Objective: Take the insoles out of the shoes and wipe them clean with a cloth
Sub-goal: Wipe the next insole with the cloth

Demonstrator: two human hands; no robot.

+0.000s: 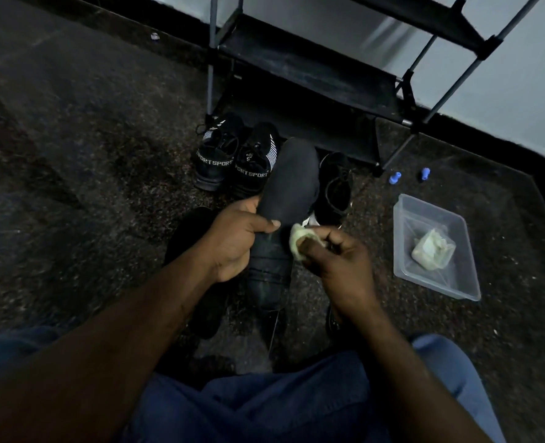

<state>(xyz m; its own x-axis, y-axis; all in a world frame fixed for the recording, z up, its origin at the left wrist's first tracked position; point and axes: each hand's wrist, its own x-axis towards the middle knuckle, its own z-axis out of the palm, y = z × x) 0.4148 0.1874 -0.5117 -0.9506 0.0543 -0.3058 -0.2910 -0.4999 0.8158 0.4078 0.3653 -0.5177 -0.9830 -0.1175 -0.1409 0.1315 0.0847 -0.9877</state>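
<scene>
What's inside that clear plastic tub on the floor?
A crumpled pale cloth lies in the tub. Whatever may sit beneath that cloth is covered, so I cannot tell.

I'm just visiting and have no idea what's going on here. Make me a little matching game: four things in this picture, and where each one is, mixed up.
Things:
1. black insole
2. small cloth
3. SPORT shoes
4. clear tub

Places:
A. on the floor at the right, with a folded cloth inside
B. pinched by the right hand
C. gripped by the left hand
D. side by side in front of the shoe rack

Pairs: 1-C, 2-B, 3-D, 4-A.
</scene>
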